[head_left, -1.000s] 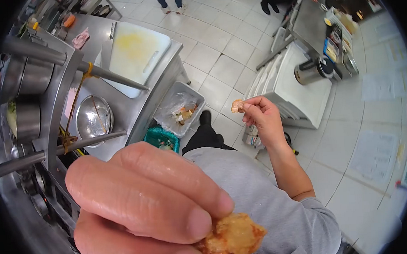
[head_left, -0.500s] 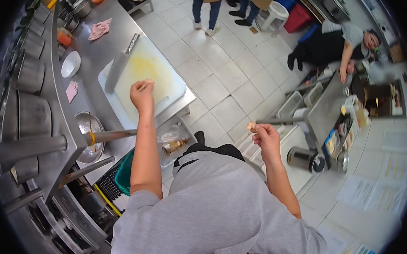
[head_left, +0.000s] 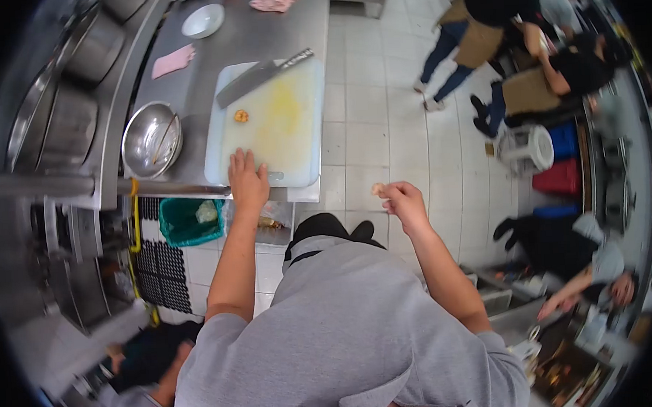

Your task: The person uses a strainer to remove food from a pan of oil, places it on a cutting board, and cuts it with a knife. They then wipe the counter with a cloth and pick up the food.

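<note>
My left hand (head_left: 247,184) lies with fingers spread on the near part of the white cutting board (head_left: 264,148). Nothing shows in it. Ahead of its fingertips sits a small orange-brown lump of food (head_left: 241,116). A large knife (head_left: 250,84) with a broad blade and dark patterned handle rests across the board's far end. Over the floor, right of the board, my right hand (head_left: 407,205) pinches a small pale beige piece of food (head_left: 378,190) between thumb and fingers. Its exact kind is too small to tell.
Left of the board stand a steel bowl (head_left: 153,142) with a thin stick in it, a pink cloth (head_left: 174,61) and a white bowl (head_left: 203,21). A green-lined bin (head_left: 187,222) is below. Several people work nearby, one person (head_left: 557,250) at the right.
My view has turned right. My left hand, closed before, now lies open on the board, and the orange-brown lump shows there. My right hand still holds the pale piece.
</note>
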Action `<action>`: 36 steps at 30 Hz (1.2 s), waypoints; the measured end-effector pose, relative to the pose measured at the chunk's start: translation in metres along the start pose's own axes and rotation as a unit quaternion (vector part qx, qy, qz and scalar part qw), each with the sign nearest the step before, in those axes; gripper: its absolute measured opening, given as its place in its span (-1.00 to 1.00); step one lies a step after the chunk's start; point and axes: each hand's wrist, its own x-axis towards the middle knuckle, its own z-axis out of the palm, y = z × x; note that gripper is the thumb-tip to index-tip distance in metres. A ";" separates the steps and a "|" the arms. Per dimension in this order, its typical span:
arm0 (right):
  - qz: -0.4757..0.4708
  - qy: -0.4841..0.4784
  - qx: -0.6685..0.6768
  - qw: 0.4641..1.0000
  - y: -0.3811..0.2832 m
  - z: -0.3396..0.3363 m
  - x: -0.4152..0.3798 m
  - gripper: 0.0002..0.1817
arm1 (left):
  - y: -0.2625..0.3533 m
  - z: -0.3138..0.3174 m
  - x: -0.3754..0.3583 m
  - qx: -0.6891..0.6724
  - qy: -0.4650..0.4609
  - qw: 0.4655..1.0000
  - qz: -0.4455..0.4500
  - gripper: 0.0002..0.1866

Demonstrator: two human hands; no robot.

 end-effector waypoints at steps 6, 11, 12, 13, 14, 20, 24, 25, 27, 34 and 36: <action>-0.056 -0.191 -0.106 0.974 -0.088 0.115 0.128 -0.70 | 0.028 -0.004 -0.006 -0.010 -0.004 0.995 -0.099 -0.30; -0.016 -0.305 -0.059 0.950 -0.130 0.194 0.152 -0.68 | 0.044 -0.016 0.003 -0.029 -0.041 0.987 -0.153 -0.29; -0.058 -0.320 -0.123 0.938 -0.128 0.194 0.156 -0.68 | 0.047 -0.015 0.003 -0.030 -0.036 0.986 -0.161 -0.29; -0.099 -0.329 -0.183 0.921 -0.123 0.192 0.160 -0.68 | 0.050 -0.014 0.002 -0.025 -0.034 0.984 -0.172 -0.28; -0.104 -0.342 -0.219 0.908 -0.121 0.181 0.167 -0.66 | 0.052 -0.012 0.004 -0.020 -0.035 0.983 -0.181 -0.28; -0.032 -0.331 -0.316 0.889 -0.147 0.086 0.232 -0.67 | 0.061 -0.013 0.009 -0.019 -0.002 0.980 -0.197 -0.31; -0.054 -0.304 -0.335 0.890 -0.199 0.070 0.301 -0.71 | 0.065 -0.025 0.027 -0.039 -0.023 0.971 -0.235 -0.32; -0.084 -0.305 -0.352 0.881 -0.217 0.079 0.322 -0.72 | 0.070 -0.027 0.031 -0.024 -0.042 0.965 -0.257 -0.33; -0.173 -0.319 -0.357 0.861 -0.257 0.111 0.368 -0.71 | 0.088 -0.027 0.038 -0.016 -0.058 0.957 -0.285 -0.34; -0.295 -0.348 -0.390 0.800 -0.415 0.296 0.519 -0.49 | 0.117 0.006 0.059 0.045 -0.017 0.924 -0.379 -0.31; -0.351 -0.348 -0.400 0.771 -0.430 0.345 0.580 -0.29 | 0.131 0.008 0.069 0.054 0.008 0.905 -0.422 -0.37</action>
